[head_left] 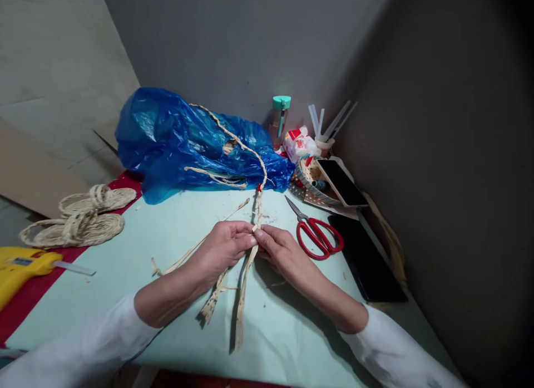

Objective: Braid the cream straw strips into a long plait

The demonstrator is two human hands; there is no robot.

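Note:
A pale braided cord of dried plant fibre [244, 144] runs from over the blue plastic bag down to my hands at the middle of the table. A small red piece [260, 187] is on the cord. My left hand [227, 243] pinches the strands at the lower end of the braid. Touching it from the other side, my right hand [277, 246] pinches the same spot, thumb on top. Loose flat strips [241, 315] hang below my fingers toward the table's front edge. The fingertips hide just how the strands cross.
Red-handled scissors [319, 237] lie right of my hands, beside a black flat panel [369, 260]. A phone [342, 182] rests on a small basket [311, 179]. The blue bag [167, 148] covers the back. Woven sandals [95, 221] and a yellow glue gun [25, 268] are left.

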